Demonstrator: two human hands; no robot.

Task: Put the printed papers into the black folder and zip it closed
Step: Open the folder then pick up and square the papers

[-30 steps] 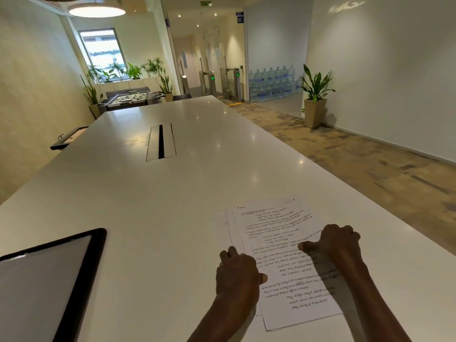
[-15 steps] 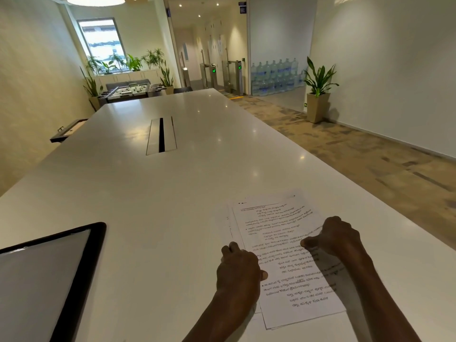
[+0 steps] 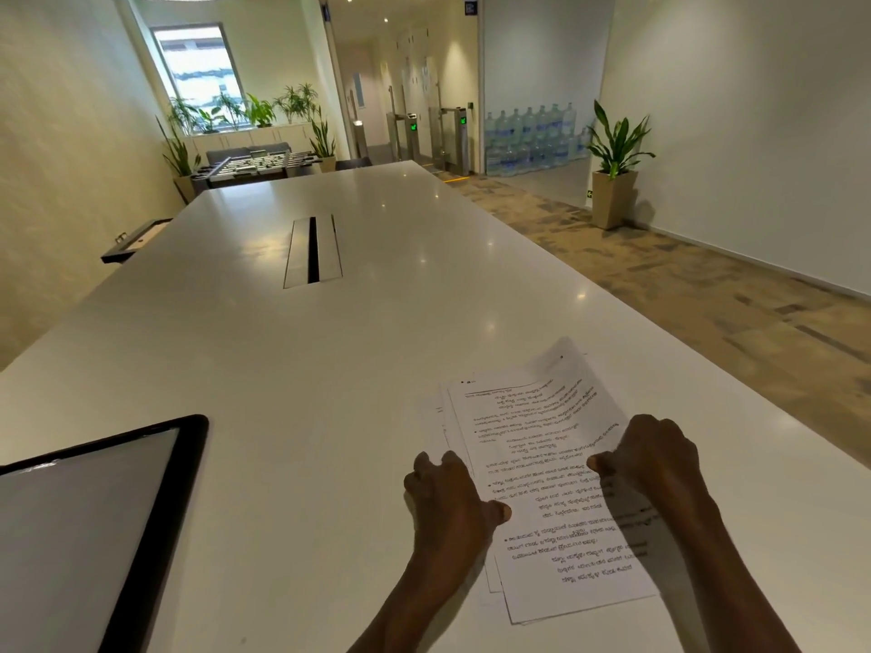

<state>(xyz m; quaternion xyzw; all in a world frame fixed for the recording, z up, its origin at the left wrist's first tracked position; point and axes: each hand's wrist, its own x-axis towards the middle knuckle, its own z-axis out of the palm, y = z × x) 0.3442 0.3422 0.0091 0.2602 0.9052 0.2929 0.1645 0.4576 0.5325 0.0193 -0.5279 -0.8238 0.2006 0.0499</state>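
head view: long white table (image 3: 358, 322), carpeted room beyond.

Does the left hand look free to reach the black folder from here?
Probably not yet: the left hand grips the printed papers with the right hand. Bare table lies between it and the black folder, nothing blocking.
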